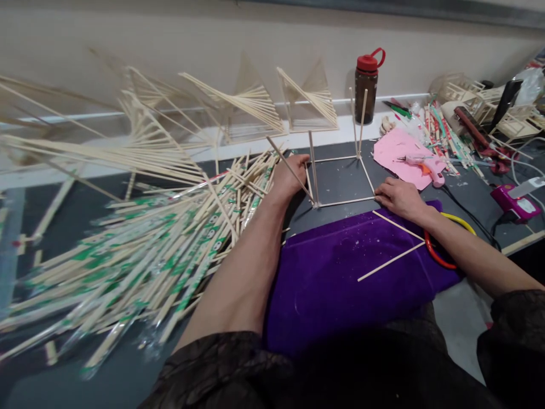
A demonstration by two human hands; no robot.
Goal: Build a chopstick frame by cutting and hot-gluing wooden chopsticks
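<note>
A square frame of thin wooden sticks (pixel 347 202) lies flat on the dark table, with a pair of sticks rising from its near left corner and another pair from its far right corner. My left hand (pixel 290 176) is closed at the far left corner, its fingertips on the frame. At the near right corner, my right hand (pixel 399 197) pinches the frame, fingers bent together. Below the frame a purple cloth (pixel 323 278) is spread, and two loose-looking sticks (pixel 390 263) meet in a V on it, near a red and yellow ring (pixel 438 258) partly under my right forearm.
Packaged and bare chopsticks (pixel 170 261) heap up on the left. Behind them stand twisted stick models (pixel 238 102). A red-capped bottle (pixel 366 85) is at the wall. To the right lie a glue gun (pixel 431 168) on a pink sheet (pixel 388 149), its cable, and a purple power adapter (pixel 513 203).
</note>
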